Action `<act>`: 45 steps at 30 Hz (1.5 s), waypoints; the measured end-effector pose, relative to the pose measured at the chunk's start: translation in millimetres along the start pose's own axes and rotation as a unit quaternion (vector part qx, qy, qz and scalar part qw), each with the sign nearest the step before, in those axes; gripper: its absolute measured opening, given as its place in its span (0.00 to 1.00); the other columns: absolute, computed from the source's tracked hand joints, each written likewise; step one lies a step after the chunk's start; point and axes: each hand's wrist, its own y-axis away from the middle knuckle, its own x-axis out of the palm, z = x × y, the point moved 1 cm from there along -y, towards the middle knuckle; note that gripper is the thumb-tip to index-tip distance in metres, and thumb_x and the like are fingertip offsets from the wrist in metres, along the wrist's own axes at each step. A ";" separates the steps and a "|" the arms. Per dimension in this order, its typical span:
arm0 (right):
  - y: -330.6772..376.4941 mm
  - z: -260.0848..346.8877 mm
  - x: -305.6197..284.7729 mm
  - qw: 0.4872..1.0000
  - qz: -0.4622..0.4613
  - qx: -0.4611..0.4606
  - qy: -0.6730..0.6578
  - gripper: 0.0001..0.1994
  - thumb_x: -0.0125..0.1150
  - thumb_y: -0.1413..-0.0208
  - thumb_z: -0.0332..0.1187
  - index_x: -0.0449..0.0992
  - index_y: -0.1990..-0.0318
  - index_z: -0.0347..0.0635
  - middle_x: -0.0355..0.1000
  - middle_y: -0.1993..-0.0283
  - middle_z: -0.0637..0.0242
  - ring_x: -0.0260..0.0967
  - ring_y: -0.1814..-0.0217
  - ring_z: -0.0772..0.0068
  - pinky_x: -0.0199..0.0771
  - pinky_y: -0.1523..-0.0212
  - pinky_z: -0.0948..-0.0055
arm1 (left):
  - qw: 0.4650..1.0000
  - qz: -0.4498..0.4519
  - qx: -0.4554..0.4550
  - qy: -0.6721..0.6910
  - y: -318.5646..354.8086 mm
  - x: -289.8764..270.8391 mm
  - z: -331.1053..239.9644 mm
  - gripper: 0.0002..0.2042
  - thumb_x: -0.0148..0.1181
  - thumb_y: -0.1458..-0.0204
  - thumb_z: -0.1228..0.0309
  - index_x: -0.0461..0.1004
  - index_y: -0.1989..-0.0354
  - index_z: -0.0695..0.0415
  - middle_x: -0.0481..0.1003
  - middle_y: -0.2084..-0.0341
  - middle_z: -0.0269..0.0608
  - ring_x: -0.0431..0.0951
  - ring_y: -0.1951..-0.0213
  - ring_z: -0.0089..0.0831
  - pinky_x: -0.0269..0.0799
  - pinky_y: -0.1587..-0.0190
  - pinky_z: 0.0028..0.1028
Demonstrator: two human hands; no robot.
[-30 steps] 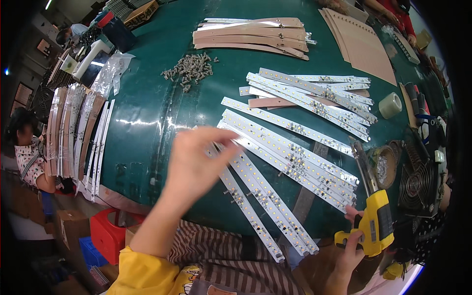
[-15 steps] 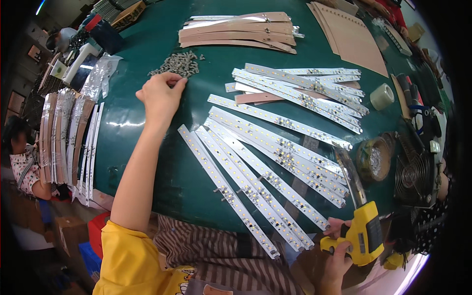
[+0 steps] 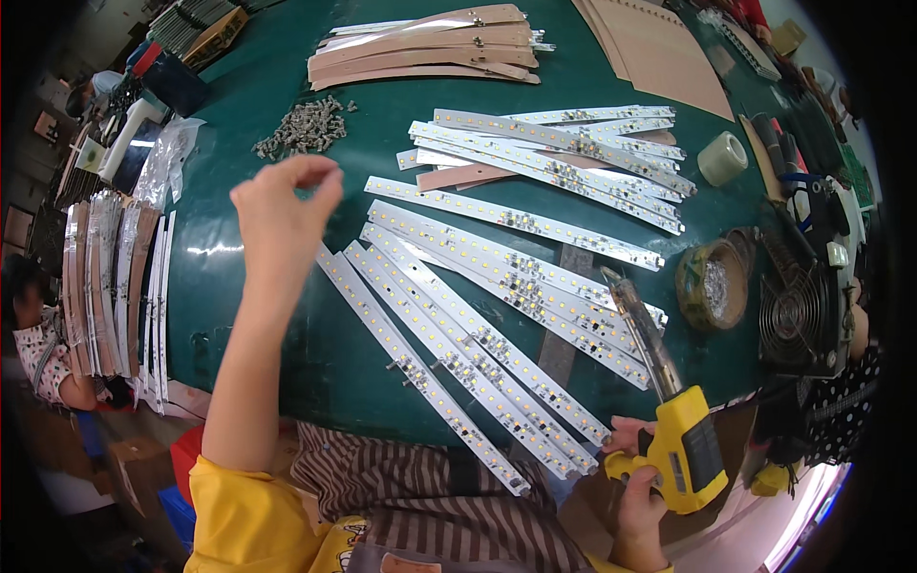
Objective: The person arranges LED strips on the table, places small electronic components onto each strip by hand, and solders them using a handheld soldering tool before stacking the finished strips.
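Right hand [image 3: 638,497] is sitting nearest, at the lower edge, fingers wrapped tight around the grip of a yellow soldering gun [image 3: 673,430]. The gun's long dark barrel is pointing up and away, its tip hanging over the near group of LED strips [image 3: 458,344].

Those white strips are lying side by side on the green table [image 3: 248,286], slanting from upper left down toward the table's near edge; the closest one is jutting past that edge over the striped lap.

Left hand [image 3: 287,215] is hovering above the table just left of the strips, thumb and forefinger pinched together. Whether something small is sitting in the pinch, I cannot tell.

Beyond the left hand, a heap of small grey metal parts [image 3: 304,127] is resting on the table, apart from the fingers.

Right of the near strips: a round tin of shiny bits [image 3: 712,282], then a small black fan [image 3: 800,320].

Farther back, a second bundle of strips [image 3: 564,158] is lying crosswise, a roll of tape [image 3: 722,158] beside it. Farthest, a stack of tan curved pieces [image 3: 425,43].
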 end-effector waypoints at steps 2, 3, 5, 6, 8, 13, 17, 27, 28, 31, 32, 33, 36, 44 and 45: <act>-1.0 -1.2 -2.6 1.000 -0.002 0.002 0.004 0.31 0.56 0.40 0.54 0.59 0.43 0.35 0.70 0.52 0.50 0.71 0.58 0.66 0.72 0.55 0.67 | 0.996 0.028 0.042 0.070 25.2 7.7 -22.9 0.06 0.67 0.57 0.72 0.82 0.69 0.56 0.80 0.76 0.40 0.79 0.70 0.35 0.68 0.61 0.33; -1.6 -3.2 -1.8 1.000 -0.014 -0.014 0.002 0.31 0.55 0.40 0.54 0.60 0.43 0.35 0.70 0.53 0.51 0.71 0.58 0.67 0.72 0.56 0.67 | 0.992 0.050 0.092 0.068 40.5 5.7 -36.5 0.06 0.68 0.58 0.72 0.82 0.69 0.55 0.80 0.76 0.38 0.79 0.71 0.34 0.67 0.60 0.32; -2.6 -2.3 -1.4 0.999 -0.029 -0.027 0.002 0.31 0.55 0.40 0.55 0.60 0.44 0.35 0.70 0.54 0.52 0.71 0.59 0.67 0.72 0.57 0.68 | 0.980 0.099 0.146 0.087 69.2 11.5 -59.7 0.08 0.70 0.59 0.73 0.83 0.69 0.54 0.80 0.77 0.36 0.78 0.73 0.31 0.66 0.61 0.29; -3.7 -0.1 -1.6 0.999 -0.025 -0.022 0.012 0.31 0.55 0.41 0.55 0.60 0.44 0.35 0.70 0.53 0.52 0.71 0.59 0.67 0.72 0.58 0.69 | 0.975 0.125 0.150 0.104 79.5 15.3 -68.4 0.08 0.70 0.60 0.74 0.83 0.68 0.54 0.80 0.77 0.35 0.77 0.74 0.28 0.66 0.62 0.26; -4.0 2.9 -2.8 0.999 -0.023 -0.017 0.023 0.32 0.55 0.41 0.56 0.61 0.44 0.36 0.69 0.53 0.52 0.71 0.59 0.68 0.72 0.59 0.70 | 0.974 0.137 0.133 0.126 89.9 25.3 -77.6 0.08 0.71 0.60 0.74 0.83 0.68 0.54 0.80 0.77 0.34 0.77 0.74 0.27 0.65 0.62 0.26; 0.3 1.9 -4.4 1.000 -0.018 0.002 0.025 0.30 0.54 0.40 0.55 0.62 0.45 0.35 0.69 0.53 0.53 0.71 0.59 0.69 0.72 0.60 0.71 | 0.974 0.145 0.101 0.142 96.2 30.7 -81.8 0.08 0.71 0.60 0.74 0.83 0.69 0.54 0.80 0.77 0.33 0.76 0.76 0.25 0.61 0.61 0.25; 2.2 -4.0 -6.0 0.999 -0.029 -0.011 0.026 0.30 0.53 0.39 0.55 0.62 0.46 0.34 0.70 0.55 0.53 0.71 0.61 0.70 0.72 0.61 0.72 | 0.975 0.144 0.098 0.140 98.7 32.9 -80.4 0.08 0.71 0.60 0.74 0.83 0.69 0.53 0.80 0.77 0.31 0.75 0.75 0.25 0.59 0.61 0.28; -5.9 8.4 -3.5 0.998 -0.009 -0.020 0.054 0.31 0.54 0.40 0.55 0.64 0.48 0.31 0.69 0.56 0.55 0.69 0.66 0.75 0.70 0.65 0.76 | 0.975 0.124 0.148 0.107 99.2 31.3 -83.1 0.08 0.71 0.61 0.75 0.83 0.70 0.52 0.80 0.75 0.30 0.74 0.74 0.25 0.59 0.61 0.28; -6.9 10.3 -3.0 0.998 -0.014 -0.018 0.053 0.31 0.54 0.40 0.55 0.65 0.49 0.30 0.70 0.57 0.56 0.68 0.68 0.76 0.70 0.66 0.77 | 0.975 0.124 0.147 0.108 99.6 31.3 -83.1 0.08 0.71 0.61 0.75 0.83 0.70 0.52 0.80 0.75 0.30 0.74 0.74 0.25 0.59 0.61 0.28; -11.0 11.3 -8.8 0.996 0.004 -0.025 0.091 0.31 0.55 0.41 0.56 0.67 0.50 0.30 0.70 0.61 0.59 0.66 0.71 0.79 0.67 0.69 0.80 | 0.971 0.115 0.190 0.084 101.0 30.8 -84.8 0.09 0.69 0.61 0.77 0.82 0.70 0.52 0.79 0.74 0.28 0.73 0.72 0.25 0.57 0.60 0.30; -12.1 11.2 -9.5 0.995 0.005 -0.025 0.092 0.31 0.55 0.41 0.56 0.67 0.50 0.30 0.70 0.61 0.59 0.66 0.71 0.79 0.67 0.69 0.80 | 0.969 0.111 0.211 0.063 101.2 30.3 -86.9 0.09 0.68 0.62 0.78 0.82 0.69 0.52 0.78 0.73 0.27 0.73 0.71 0.26 0.56 0.59 0.32; -13.2 10.6 -10.0 0.995 0.005 -0.028 0.094 0.31 0.55 0.41 0.56 0.67 0.51 0.30 0.70 0.62 0.60 0.65 0.71 0.80 0.65 0.70 0.80 | 0.966 0.107 0.231 0.042 101.5 29.8 -89.3 0.10 0.67 0.62 0.79 0.81 0.69 0.53 0.77 0.72 0.26 0.72 0.70 0.26 0.55 0.58 0.34; -15.0 10.4 -10.9 0.995 0.012 -0.025 0.097 0.31 0.56 0.41 0.56 0.68 0.52 0.30 0.69 0.64 0.62 0.64 0.72 0.81 0.63 0.71 0.81 | 0.959 0.112 0.260 -0.007 102.3 27.2 -94.2 0.11 0.66 0.63 0.79 0.80 0.68 0.53 0.75 0.72 0.26 0.73 0.68 0.27 0.55 0.57 0.37; -14.3 5.9 -10.5 0.991 0.016 -0.052 0.125 0.32 0.59 0.43 0.55 0.68 0.50 0.30 0.68 0.66 0.66 0.63 0.71 0.81 0.64 0.70 0.81 | 0.967 0.155 0.197 0.053 105.7 34.0 -87.4 0.09 0.64 0.60 0.77 0.80 0.68 0.57 0.74 0.71 0.33 0.72 0.62 0.29 0.53 0.53 0.40; -12.9 2.3 -14.5 0.988 0.012 -0.059 0.140 0.24 0.62 0.45 0.51 0.72 0.59 0.34 0.71 0.67 0.63 0.68 0.71 0.72 0.67 0.70 0.75 | 0.970 0.153 0.162 0.096 106.4 35.2 -83.4 0.08 0.66 0.60 0.77 0.81 0.69 0.55 0.75 0.71 0.33 0.73 0.60 0.29 0.53 0.52 0.40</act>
